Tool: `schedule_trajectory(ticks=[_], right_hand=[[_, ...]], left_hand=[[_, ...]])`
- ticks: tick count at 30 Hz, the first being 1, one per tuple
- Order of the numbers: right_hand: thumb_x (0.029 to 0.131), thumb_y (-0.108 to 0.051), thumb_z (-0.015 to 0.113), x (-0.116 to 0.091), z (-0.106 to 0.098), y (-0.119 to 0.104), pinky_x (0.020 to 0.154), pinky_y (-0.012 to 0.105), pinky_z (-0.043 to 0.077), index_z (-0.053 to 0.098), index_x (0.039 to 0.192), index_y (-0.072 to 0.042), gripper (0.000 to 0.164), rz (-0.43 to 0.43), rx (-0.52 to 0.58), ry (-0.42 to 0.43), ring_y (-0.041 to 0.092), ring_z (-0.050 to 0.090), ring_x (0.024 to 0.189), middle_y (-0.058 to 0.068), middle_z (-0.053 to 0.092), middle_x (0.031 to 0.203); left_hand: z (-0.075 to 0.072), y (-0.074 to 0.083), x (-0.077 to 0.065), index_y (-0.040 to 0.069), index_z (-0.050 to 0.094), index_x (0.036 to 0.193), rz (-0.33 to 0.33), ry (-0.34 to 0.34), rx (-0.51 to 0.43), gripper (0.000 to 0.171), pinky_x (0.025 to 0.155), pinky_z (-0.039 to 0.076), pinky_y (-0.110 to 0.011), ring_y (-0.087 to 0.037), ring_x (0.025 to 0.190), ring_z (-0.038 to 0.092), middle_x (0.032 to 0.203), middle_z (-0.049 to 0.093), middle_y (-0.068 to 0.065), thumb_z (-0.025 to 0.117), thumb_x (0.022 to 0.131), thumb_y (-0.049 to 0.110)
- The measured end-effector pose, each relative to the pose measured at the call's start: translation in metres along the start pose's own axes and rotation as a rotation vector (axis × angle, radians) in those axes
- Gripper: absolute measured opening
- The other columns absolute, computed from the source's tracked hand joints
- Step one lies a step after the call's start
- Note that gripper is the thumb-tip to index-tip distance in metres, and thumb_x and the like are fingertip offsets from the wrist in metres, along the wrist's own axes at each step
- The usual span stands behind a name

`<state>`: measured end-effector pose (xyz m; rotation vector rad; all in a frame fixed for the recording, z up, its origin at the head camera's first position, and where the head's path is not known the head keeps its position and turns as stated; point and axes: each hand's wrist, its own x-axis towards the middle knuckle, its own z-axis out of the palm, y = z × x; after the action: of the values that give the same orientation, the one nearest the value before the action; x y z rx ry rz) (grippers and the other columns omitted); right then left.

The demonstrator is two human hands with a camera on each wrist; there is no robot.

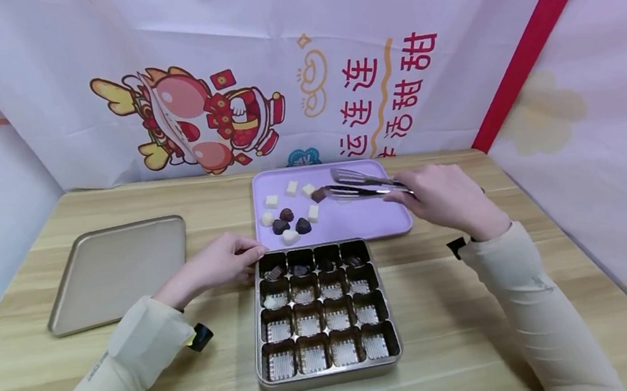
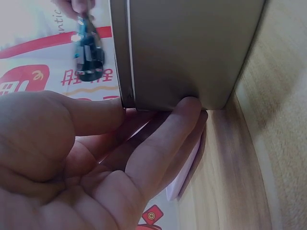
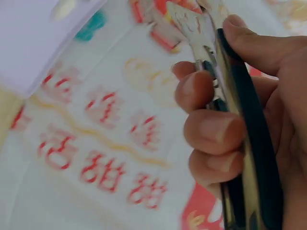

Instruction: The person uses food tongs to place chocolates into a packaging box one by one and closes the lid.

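Observation:
My right hand (image 1: 444,197) grips metal tongs (image 1: 367,189) with dark handles, its fingers curled round them in the right wrist view. The tongs' arms are spread, and the lower tip overlaps a brown square chocolate (image 1: 319,195) above the purple tray (image 1: 351,220). White chocolates (image 1: 292,188) and dark chocolates (image 1: 280,226) lie on that tray's left part. With thumb at the rim and fingers along the side, my left hand (image 1: 222,259) holds the far left corner of a divided metal tin (image 1: 332,380). Dark chocolates fill the tin's far row; a white piece (image 1: 273,301) lies in the second row's left compartment.
A shallow beige metal tray or lid (image 1: 119,272) lies on the wooden table (image 1: 450,328) at the left. Behind the table hangs a white printed cloth (image 1: 248,29) with a red band. The purple tray's near edge lies close behind the tin.

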<state>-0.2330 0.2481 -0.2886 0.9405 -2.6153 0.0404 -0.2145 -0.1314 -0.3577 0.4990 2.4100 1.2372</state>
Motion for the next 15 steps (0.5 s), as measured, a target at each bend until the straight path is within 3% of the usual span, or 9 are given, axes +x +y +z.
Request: schedule_trajectory(ticks=[3, 8, 15], right_hand=[[0.093, -0.037, 0.068, 0.003, 0.014, 0.017, 0.049, 0.05, 0.045, 0.056, 0.074, -0.012, 0.034, 0.077, 0.004, -0.073, 0.025, 0.054, 0.055, -0.001, 0.046, 0.058], [0.094, -0.041, 0.067, 0.009, 0.041, 0.036, 0.05, 0.048, 0.045, 0.055, 0.071, -0.012, 0.038, 0.124, 0.01, -0.165, 0.025, 0.051, 0.055, 0.0, 0.048, 0.059], [0.093, -0.041, 0.067, 0.008, 0.066, 0.046, 0.049, 0.045, 0.045, 0.058, 0.073, -0.009, 0.038, 0.161, -0.02, -0.202, 0.024, 0.051, 0.056, 0.001, 0.05, 0.062]], left_hand=[[0.0, -0.003, -0.001, 0.001, 0.072, 0.107, -0.001, 0.004, 0.009, 0.023, 0.07, 0.057, -0.039, -0.025, 0.071, 0.066, 0.09, 0.068, -0.007, 0.053, 0.102, 0.013], [0.0, -0.005, -0.001, 0.002, 0.072, 0.108, 0.002, 0.007, 0.006, 0.024, 0.072, 0.057, -0.038, -0.023, 0.074, 0.067, 0.096, 0.069, -0.007, 0.053, 0.103, 0.014], [-0.001, -0.003, 0.0, 0.001, 0.072, 0.108, 0.011, 0.003, 0.014, 0.024, 0.071, 0.057, -0.036, -0.022, 0.074, 0.067, 0.096, 0.069, -0.008, 0.054, 0.102, 0.015]])
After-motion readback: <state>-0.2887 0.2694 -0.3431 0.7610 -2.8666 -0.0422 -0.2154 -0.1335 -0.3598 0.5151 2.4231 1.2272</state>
